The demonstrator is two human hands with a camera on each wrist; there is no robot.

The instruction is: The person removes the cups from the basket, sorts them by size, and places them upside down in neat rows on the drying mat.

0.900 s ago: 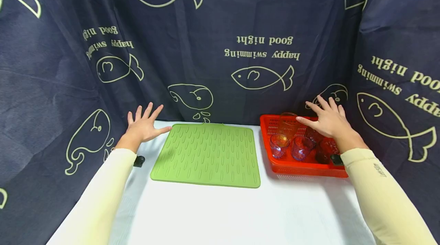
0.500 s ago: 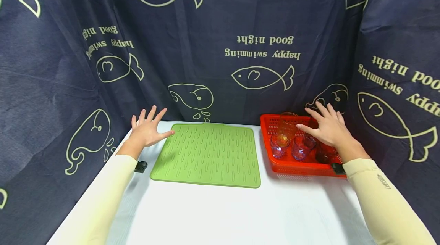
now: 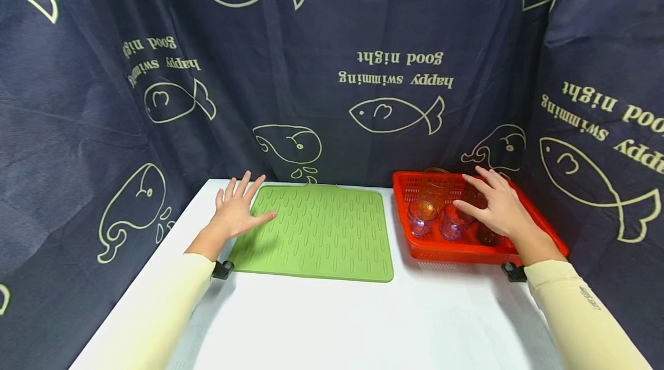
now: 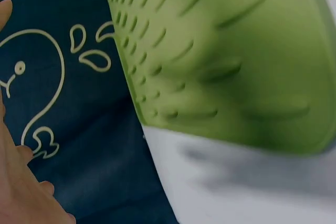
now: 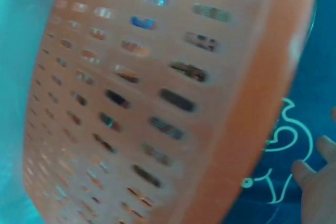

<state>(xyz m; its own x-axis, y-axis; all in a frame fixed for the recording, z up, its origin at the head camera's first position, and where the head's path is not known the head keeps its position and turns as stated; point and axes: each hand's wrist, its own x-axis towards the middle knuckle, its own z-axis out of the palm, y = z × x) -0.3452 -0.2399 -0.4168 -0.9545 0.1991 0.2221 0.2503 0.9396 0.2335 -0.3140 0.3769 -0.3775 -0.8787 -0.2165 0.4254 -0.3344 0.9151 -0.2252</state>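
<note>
My left hand [image 3: 236,213] hovers with spread fingers over the left edge of a green ribbed drying mat [image 3: 321,237]. Its fingers also show at the left side of the left wrist view, beside the mat [image 4: 220,66]. My right hand [image 3: 498,206], fingers apart and holding nothing, is above the right part of a red plastic basket [image 3: 441,253]. Inside stand several drinking glasses: a tall amber one [image 3: 434,185], a short clear purplish one [image 3: 421,220], a purple one [image 3: 452,225], and darker ones partly hidden under the hand. The basket's slotted wall [image 5: 136,87] fills the right wrist view.
A white table [image 3: 332,324] carries the mat and basket, with a strip of it showing between them. Dark blue curtains [image 3: 321,41] with fish drawings close off the back and both sides. Black wrist cameras [image 3: 223,270] sit under both wrists.
The left hand has moved right and down, from beside the mat to over its left edge. The right hand has come lower and slightly nearer over the basket. Mat, basket and glasses stay put.
</note>
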